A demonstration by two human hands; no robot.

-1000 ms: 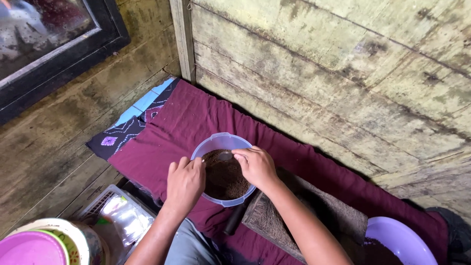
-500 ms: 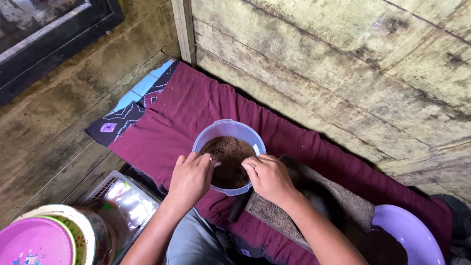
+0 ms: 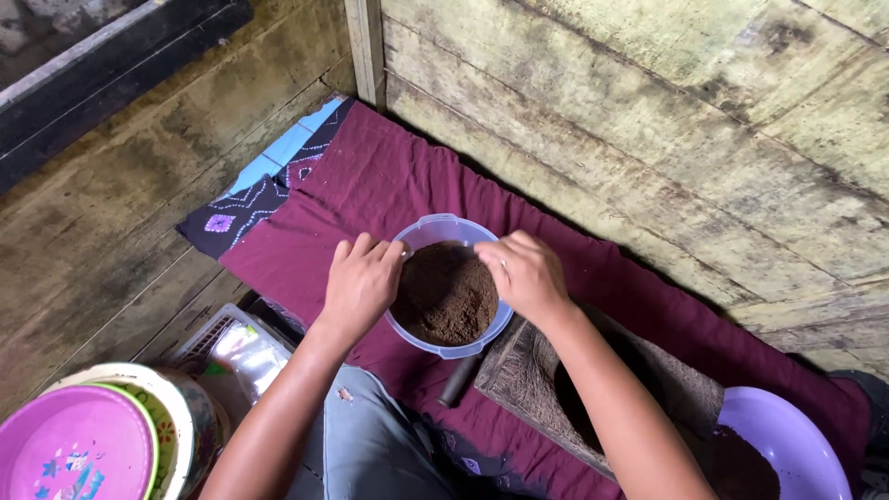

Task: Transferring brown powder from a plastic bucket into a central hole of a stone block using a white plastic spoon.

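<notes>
A clear plastic tub (image 3: 448, 229) full of dark brown powder (image 3: 444, 294) stands on a maroon cloth (image 3: 370, 176) on the wooden floor. My left hand (image 3: 361, 282) grips the tub's left rim. On the right rim rests my right hand (image 3: 526, 273), fingers curled over the edge. Both forearms reach in from the bottom of the view.
A wooden block (image 3: 546, 384) lies right of the tub, with a dark handle (image 3: 458, 380) poking out beside it. A lilac bowl (image 3: 787, 444) holds brown powder at bottom right. Stacked plates with a pink lid (image 3: 74, 444) and a foil packet (image 3: 236, 343) lie at bottom left. Plank walls rise behind.
The view has shifted slightly. Both hands stay on the tub's rim, and the right hand has slid a little along the right edge.
</notes>
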